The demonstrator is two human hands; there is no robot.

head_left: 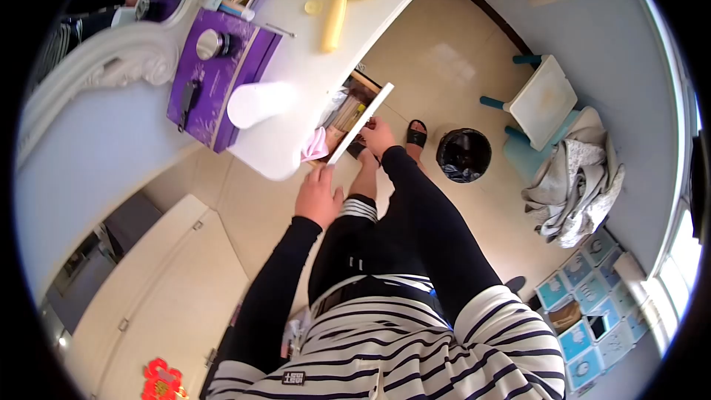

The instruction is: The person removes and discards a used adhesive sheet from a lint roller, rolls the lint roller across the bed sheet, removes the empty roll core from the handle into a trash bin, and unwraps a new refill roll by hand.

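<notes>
A white dressing-table drawer (361,123) is pulled out, with brown and clear packets (344,117) inside. My right hand (379,138) is at the outside of the drawer's front panel, its fingers curled against it; whether they hold a knob is hidden. Near the drawer's other end is my left hand (318,197), fingers stretched towards the corner and thumb apart, holding nothing I can see. A pink cloth-like item (315,145) pokes out at that corner.
On the white dressing table (296,89) are a purple box (215,67), a white bottle-like object (255,104) and a yellow roller-like tool (335,24). A black-lined bin (464,155) stands by my feet. Further right are a small chair (544,100) and heaped grey cloth (574,185).
</notes>
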